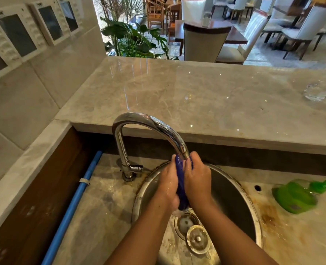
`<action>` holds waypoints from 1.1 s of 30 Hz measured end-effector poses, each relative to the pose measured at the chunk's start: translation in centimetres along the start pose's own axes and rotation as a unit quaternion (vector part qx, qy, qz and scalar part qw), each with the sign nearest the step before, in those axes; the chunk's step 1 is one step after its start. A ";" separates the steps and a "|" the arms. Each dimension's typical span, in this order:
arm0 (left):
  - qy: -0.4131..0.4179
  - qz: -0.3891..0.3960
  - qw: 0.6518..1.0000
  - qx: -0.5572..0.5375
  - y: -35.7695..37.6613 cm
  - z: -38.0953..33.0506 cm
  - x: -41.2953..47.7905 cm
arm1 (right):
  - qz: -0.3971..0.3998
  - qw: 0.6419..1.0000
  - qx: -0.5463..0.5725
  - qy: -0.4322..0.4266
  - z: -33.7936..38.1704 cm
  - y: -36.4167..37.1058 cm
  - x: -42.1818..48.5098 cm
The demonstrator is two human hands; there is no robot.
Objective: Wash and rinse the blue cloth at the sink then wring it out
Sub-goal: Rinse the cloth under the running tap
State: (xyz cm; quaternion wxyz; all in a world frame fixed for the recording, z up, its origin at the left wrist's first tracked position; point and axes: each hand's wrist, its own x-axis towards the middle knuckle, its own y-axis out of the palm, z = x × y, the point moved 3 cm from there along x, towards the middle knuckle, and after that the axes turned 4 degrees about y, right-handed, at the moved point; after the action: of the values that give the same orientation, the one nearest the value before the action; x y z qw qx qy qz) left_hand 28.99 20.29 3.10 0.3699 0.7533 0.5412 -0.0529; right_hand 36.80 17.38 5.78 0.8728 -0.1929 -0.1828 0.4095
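The bench (104, 211) holds a round steel sink (233, 190), its near rim cut off; a loose strainer (198, 239) lies inside. Over the basin, left hand (168, 185) and right hand (197, 179) press together around the blue cloth (181, 180), hiding most of it under the tap (150, 125).

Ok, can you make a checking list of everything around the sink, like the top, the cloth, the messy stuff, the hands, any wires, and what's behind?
Surface: marble counter around the sink is wet, with rusty stains on the right.
Job's things: blue cloth bunched lengthwise, held under the faucet spout over the round metal sink; drain plug lies out beside the open drain.
Clutter: green bottle lying on its side, right of the sink; glass dish on the upper ledge.
Hands: left hand and right hand press the cloth between them.
Cables: nothing seen; only a blue pipe.
Surroundings: wall panels, plants, dining chairs and tables.
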 end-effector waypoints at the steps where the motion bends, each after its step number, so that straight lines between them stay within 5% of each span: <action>1: 0.006 0.007 1.000 0.006 -0.2 -0.1 -0.2 | 0.005 1.000 -0.012 0.012 -0.6 0.1 0.6; 6: 0.043 0.022 0.996 0.077 -1.1 -1.4 -0.5 | 0.012 0.996 0.012 0.084 -2.0 0.0 1.5; 12: 0.023 -0.058 0.995 0.078 -1.0 -3.0 0.2 | -0.004 0.993 0.112 -0.027 1.6 -0.8 -2.1; 16: -0.050 -0.008 0.998 0.031 0.7 -0.8 0.2 | -0.023 0.998 0.040 -0.035 2.0 0.6 -1.5; 22: -0.028 -0.019 0.999 0.030 0.1 -1.0 -0.7 | 0.009 0.998 0.011 0.058 -1.1 0.6 1.8; 26: 0.000 0.031 0.998 0.060 0.3 -1.9 -2.3 | 0.025 0.981 0.096 0.169 -3.6 0.0 2.4; 28: 0.001 0.052 0.994 0.098 0.0 -2.5 -2.8 | 0.042 0.956 0.159 0.243 -4.5 -0.6 2.1; 33: 0.036 0.056 0.942 0.327 -0.5 -5.0 -3.3 | 0.108 0.804 0.421 0.407 -5.7 -1.1 0.4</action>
State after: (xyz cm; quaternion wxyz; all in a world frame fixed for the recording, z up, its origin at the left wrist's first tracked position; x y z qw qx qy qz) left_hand 25.61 20.89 8.00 0.0853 0.8634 0.4639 -0.1790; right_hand 40.45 15.94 1.52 0.8128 0.0265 0.4011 0.4216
